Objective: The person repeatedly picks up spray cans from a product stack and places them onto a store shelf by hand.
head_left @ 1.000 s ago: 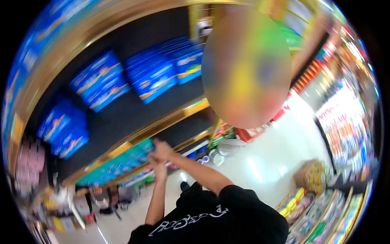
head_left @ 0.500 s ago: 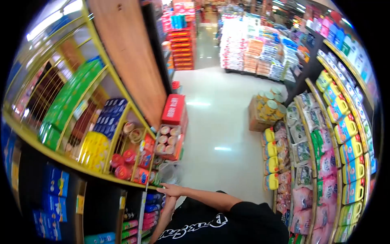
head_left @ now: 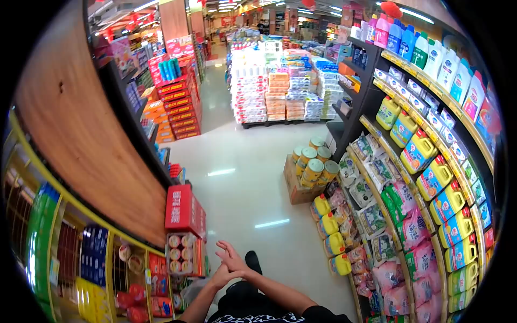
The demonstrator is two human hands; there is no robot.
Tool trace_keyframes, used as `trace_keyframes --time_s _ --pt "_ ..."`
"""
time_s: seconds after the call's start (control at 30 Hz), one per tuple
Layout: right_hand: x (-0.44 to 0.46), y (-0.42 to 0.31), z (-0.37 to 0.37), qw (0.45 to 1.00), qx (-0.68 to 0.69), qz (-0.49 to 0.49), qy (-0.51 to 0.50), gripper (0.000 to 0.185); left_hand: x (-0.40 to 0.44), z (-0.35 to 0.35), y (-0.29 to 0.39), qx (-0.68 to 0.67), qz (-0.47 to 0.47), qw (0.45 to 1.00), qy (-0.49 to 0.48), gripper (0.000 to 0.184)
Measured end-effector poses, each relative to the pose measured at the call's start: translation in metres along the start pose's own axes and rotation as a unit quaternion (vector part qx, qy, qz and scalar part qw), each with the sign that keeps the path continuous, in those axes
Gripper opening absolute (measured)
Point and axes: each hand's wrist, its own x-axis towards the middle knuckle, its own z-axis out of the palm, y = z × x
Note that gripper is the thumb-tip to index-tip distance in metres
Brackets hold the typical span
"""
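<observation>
My left hand and my right hand meet in front of my body, low in the middle of the view. The right lies across the left, its fingers stretched out and apart. The left hand's thumb reaches out under the right wrist, while its other fingers are partly covered by the right hand. No object shows in either hand. Nearest to them, on the left, are a carton of lidded jars and a red box.
Yellow-framed shelves and a wooden panel line the left. Yellow jugs and pouches fill the right shelves. A carton of cans stands on the floor. Stacked packages are ahead.
The view has turned left-to-right and lifted, so more of the aisle ahead shows. My hands have come away from the left shelf edge and now sit over the floor, fingers more spread.
</observation>
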Motion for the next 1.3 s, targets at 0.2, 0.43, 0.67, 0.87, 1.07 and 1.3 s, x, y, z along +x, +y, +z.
trace_keyframes --time_s 0.2,0.43,0.67,0.87,1.07,1.3 --pt "0.141 0.083 -0.071 0.991 -0.111 0.065 0.021 0.054 0.158 -0.035 -0.001 -0.017 0.049 0.990 0.134 0.081" --pt "0.241 -0.005 -0.108 0.919 -0.357 -0.134 0.098 0.049 0.284 -0.071 0.050 0.080 0.081 0.989 0.094 0.066" --pt "0.350 -0.001 -0.163 0.957 -0.272 -0.044 0.085 0.053 0.397 -0.121 0.066 0.135 0.023 0.986 0.098 0.059" --pt "0.491 0.009 -0.210 0.969 -0.230 -0.075 0.047 0.057 0.517 -0.170 0.101 0.157 -0.027 0.976 0.145 0.062" --pt "0.650 0.004 -0.226 0.977 -0.155 -0.145 -0.015 0.061 0.627 -0.248 0.148 0.181 0.072 0.946 0.259 0.062" --pt "0.776 0.012 -0.224 0.976 -0.084 -0.189 -0.065 0.065 0.715 -0.316 0.164 0.043 0.086 0.930 0.355 0.059"
